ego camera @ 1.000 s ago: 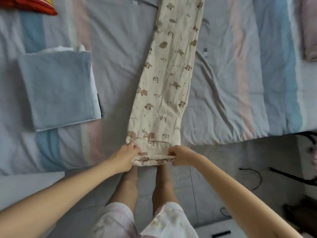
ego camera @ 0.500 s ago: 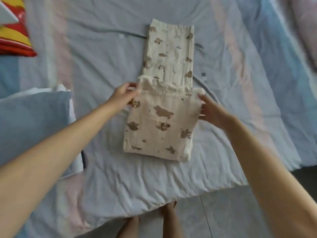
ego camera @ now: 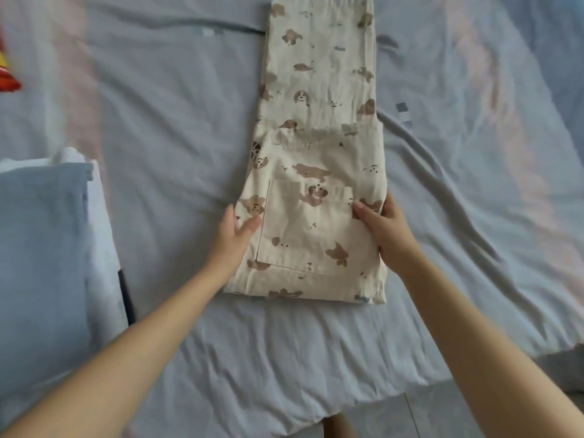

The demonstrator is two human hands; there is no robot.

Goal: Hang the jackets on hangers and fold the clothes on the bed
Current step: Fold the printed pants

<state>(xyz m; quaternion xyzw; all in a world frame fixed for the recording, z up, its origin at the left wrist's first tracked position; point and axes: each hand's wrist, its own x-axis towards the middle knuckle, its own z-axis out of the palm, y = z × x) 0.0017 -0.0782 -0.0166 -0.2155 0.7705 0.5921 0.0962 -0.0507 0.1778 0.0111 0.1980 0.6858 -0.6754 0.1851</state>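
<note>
Cream pyjama trousers (ego camera: 316,147) printed with brown dogs lie lengthwise on the bed. Their near end is folded over, and the folded part with its back pocket (ego camera: 303,235) faces up. My left hand (ego camera: 235,230) grips the left edge of the fold, thumb on top of the cloth. On the right edge my right hand (ego camera: 384,222) does the same, thumb lying on the pocket's corner. The far end of the trousers runs out of the top of the frame.
The bed (ego camera: 177,128) has a wrinkled grey sheet with pale pink and blue stripes. A folded blue garment (ego camera: 41,248) lies on a white one at the left. A red and yellow item (ego camera: 8,77) shows at the left edge. Floor tiles (ego camera: 442,412) show below.
My hands lifted the trousers' near end from the bed's edge and laid it over the legs. They have now slid down to the sides of the folded part.
</note>
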